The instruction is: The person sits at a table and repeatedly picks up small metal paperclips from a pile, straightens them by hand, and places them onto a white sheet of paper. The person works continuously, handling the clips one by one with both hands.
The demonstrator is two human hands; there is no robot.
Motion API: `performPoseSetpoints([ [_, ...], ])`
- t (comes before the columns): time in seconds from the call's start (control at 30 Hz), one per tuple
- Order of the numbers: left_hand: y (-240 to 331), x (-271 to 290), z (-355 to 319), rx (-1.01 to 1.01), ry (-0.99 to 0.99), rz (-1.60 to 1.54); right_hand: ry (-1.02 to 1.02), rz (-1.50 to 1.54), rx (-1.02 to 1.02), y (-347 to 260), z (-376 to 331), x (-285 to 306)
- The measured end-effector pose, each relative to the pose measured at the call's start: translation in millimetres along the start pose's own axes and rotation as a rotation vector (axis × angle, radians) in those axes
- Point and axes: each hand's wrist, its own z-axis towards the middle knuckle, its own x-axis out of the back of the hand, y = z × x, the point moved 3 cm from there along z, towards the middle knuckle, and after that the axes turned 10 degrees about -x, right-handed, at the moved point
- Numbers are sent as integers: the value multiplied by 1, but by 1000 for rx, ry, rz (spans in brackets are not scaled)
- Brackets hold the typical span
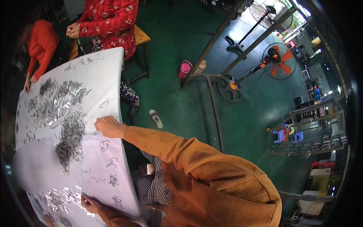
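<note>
My right hand [109,127] rests near the edge of a white-covered table [109,81]. Its fingers curl downward in a pinch, and whatever lies between them is too small to make out. Beside it, a dark heap of bent wire hooks [72,130] spreads over the cover. Lower down, my left hand [90,205] is at the edge of a pile of shiny metal pieces [60,198]. The fingers there are also bent together, hiding what they hold. Small groups of wire hooks [113,179] lie along the table's edge between my hands.
Across the corner stands a person in a patterned red top [111,22]; another in an orange-red top [44,41] reaches onto the table. More metal pieces [64,96] lie farther off. A slipper [155,118], pink jug [184,69], metal frame [213,109] and orange-bladed fan [283,62] stand on the green floor.
</note>
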Motion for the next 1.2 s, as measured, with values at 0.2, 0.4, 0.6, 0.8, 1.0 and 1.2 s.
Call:
performPoseSetpoints([
  [0.2, 24, 2, 5, 9, -3, 9, -22, 99, 39, 4, -1, 13],
  [0.4, -136, -46, 6, -89, 22, -261, 360, 85, 268, 28, 13, -5],
  [0.6, 53, -1, 11, 51, 151, -38, -7, 93, 95, -67, -49, 72],
  [0.8, 62, 16, -4, 96, 138, 61, -386, 18, 360, -117, -84, -11],
  [1.0, 71, 16, -3, 118, 128, 64, -510, -62, 428, -131, -81, -42],
  [1.2, 72, 17, -2, 154, 123, 21, -362, -73, 279, -139, -57, -34],
])
